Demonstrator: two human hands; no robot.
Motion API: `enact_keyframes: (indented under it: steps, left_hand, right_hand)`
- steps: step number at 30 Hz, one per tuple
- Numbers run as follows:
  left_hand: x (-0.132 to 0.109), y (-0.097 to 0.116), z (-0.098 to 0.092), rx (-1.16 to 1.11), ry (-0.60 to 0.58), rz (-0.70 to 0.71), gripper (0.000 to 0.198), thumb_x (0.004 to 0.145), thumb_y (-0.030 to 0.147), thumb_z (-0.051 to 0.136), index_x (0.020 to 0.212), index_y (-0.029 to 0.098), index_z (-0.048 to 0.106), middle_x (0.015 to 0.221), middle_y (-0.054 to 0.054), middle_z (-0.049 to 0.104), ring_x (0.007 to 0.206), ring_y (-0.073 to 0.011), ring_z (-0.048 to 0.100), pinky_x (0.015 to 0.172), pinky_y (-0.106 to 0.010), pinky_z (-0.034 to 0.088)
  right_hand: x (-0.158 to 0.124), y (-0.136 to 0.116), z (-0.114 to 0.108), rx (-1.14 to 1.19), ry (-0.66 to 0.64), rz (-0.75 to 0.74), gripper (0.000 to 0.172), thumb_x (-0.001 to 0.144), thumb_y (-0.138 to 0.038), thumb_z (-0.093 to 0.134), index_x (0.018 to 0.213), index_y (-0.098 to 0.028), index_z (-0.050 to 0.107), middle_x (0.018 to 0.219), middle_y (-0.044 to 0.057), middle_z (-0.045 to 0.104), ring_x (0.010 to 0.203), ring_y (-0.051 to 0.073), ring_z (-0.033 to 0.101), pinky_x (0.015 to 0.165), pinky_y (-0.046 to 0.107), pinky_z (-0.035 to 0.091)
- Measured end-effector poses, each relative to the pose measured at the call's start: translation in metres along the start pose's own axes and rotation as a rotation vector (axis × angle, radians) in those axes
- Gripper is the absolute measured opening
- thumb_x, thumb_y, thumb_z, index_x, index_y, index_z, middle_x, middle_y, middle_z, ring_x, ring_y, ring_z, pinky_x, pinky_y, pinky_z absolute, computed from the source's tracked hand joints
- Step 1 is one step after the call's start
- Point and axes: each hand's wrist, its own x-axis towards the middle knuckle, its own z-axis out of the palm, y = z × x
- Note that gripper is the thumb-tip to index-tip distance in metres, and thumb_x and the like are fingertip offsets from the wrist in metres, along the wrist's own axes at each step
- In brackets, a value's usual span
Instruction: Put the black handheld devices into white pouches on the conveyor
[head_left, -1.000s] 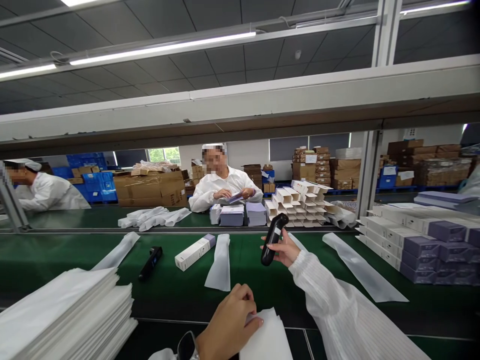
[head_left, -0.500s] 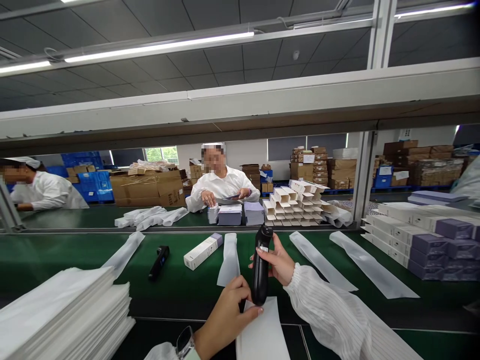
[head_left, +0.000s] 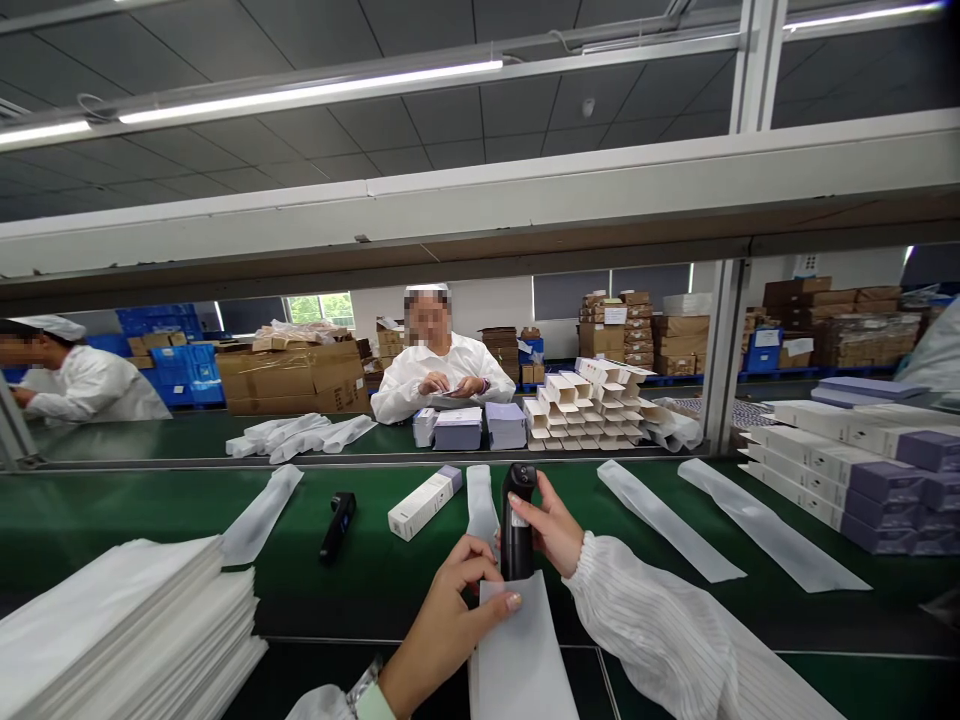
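My right hand (head_left: 550, 528) grips a black handheld device (head_left: 517, 535) by its upper part, holding it upright. The lower end of the device is hidden inside the mouth of a white translucent sleeve bag (head_left: 523, 655). At the bag's top edge, my left hand (head_left: 457, 615) pinches the bag between thumb and fingers. A second black device (head_left: 337, 525) lies on the green belt to the left. Between the two devices are a white and purple box (head_left: 424, 503) and another flat sleeve bag (head_left: 481, 500).
A tall stack of white bags (head_left: 127, 630) stands at the near left. More sleeve bags (head_left: 671, 520) lie on the belt (head_left: 187, 510). Boxes (head_left: 847, 480) are piled at the right. Across the belt, a person (head_left: 442, 375) handles papers beside open cartons (head_left: 589, 405).
The black device has moved down, its lower end now inside the bag's mouth. Items on the green belt have shifted right. The person opposite has brought both hands together.
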Motion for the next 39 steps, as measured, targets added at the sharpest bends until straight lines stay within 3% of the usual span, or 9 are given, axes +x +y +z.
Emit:
enact_keyframes:
  steps: [11,14,17,21,23,27,31,36,39]
  left_hand:
    - [0.001,0.008,-0.004,-0.336,0.133,-0.130,0.022,0.071,0.034,0.056,0.062,0.016,0.048,0.079,0.001,0.035,0.073,-0.0114,0.041,0.058,-0.019,0.032]
    - [0.001,0.016,-0.003,-0.375,0.135,-0.152,0.022,0.071,0.033,0.056,0.061,0.016,0.049,0.078,0.001,0.035,0.073,-0.0113,0.041,0.058,-0.019,0.032]
    - [-0.001,0.022,-0.004,-0.434,0.136,-0.150,0.021,0.071,0.032,0.056,0.060,0.015,0.048,0.075,0.001,0.035,0.069,-0.0101,0.040,0.059,-0.019,0.032]
    - [-0.005,0.030,-0.008,-0.502,0.175,-0.166,0.022,0.073,0.032,0.053,0.060,0.016,0.045,0.071,0.002,0.034,0.063,-0.0086,0.038,0.054,-0.018,0.032]
    - [-0.006,0.035,-0.009,-0.489,0.211,-0.141,0.022,0.073,0.032,0.053,0.060,0.016,0.044,0.071,0.002,0.035,0.066,-0.0095,0.039,0.056,-0.018,0.034]
    - [-0.003,0.036,-0.010,-0.352,0.235,-0.113,0.020,0.072,0.036,0.052,0.067,0.017,0.047,0.076,0.001,0.039,0.070,-0.0116,0.042,0.058,-0.019,0.036]
    - [0.001,0.020,-0.010,-0.172,0.222,-0.188,0.030,0.078,0.043,0.039,0.099,0.022,0.042,0.091,-0.003,0.043,0.085,-0.0147,0.043,0.074,-0.023,0.036]
    - [-0.005,-0.006,-0.012,0.161,-0.302,-0.294,0.040,0.068,0.045,0.051,0.100,0.021,0.047,0.092,-0.004,0.045,0.090,-0.0191,0.042,0.075,-0.028,0.035]
    - [-0.007,-0.013,-0.012,0.283,-0.405,-0.314,0.038,0.066,0.050,0.050,0.087,0.019,0.055,0.088,-0.005,0.048,0.084,-0.0195,0.044,0.067,-0.027,0.036]
  right_hand:
    - [-0.008,0.011,0.004,-0.199,-0.230,-0.059,0.032,0.060,-0.040,0.064,0.069,-0.015,0.046,0.056,-0.006,0.045,0.049,0.005,0.040,0.047,0.018,0.031]
    - [-0.009,0.012,0.004,-0.275,-0.281,-0.010,0.039,0.066,-0.052,0.052,0.063,-0.013,0.050,0.048,-0.007,0.035,0.043,0.004,0.031,0.043,0.018,0.028]
    - [-0.010,0.014,0.002,-0.248,-0.407,0.074,0.050,0.068,-0.059,0.044,0.059,-0.010,0.053,0.050,-0.003,0.042,0.046,0.006,0.040,0.049,0.022,0.034]
    - [-0.020,0.020,0.002,0.024,-0.547,0.230,0.051,0.059,-0.058,0.056,0.088,-0.016,0.053,0.072,0.002,0.054,0.066,0.015,0.055,0.060,0.030,0.041]
    - [-0.030,0.027,0.006,0.172,-0.594,0.272,0.074,0.049,-0.052,0.067,0.111,-0.025,0.037,0.081,0.003,0.057,0.073,0.020,0.057,0.062,0.035,0.042]
    - [-0.048,0.038,0.014,0.261,-0.647,0.364,0.075,0.049,-0.031,0.074,0.112,-0.018,0.036,0.072,0.007,0.061,0.064,0.020,0.059,0.060,0.035,0.044]
    - [-0.029,0.018,-0.012,0.247,-0.291,0.204,0.059,0.055,-0.032,0.067,0.105,-0.013,0.041,0.063,0.005,0.061,0.053,0.019,0.058,0.052,0.033,0.045]
    - [0.020,-0.021,-0.109,-0.137,0.517,-0.071,0.041,0.070,-0.034,0.049,0.103,-0.012,0.041,0.078,0.010,0.061,0.065,0.021,0.060,0.060,0.033,0.047]
    - [0.026,-0.024,-0.163,-0.543,0.797,-0.095,0.049,0.076,-0.035,0.035,0.116,-0.008,0.027,0.089,0.017,0.058,0.068,0.022,0.060,0.059,0.034,0.046]
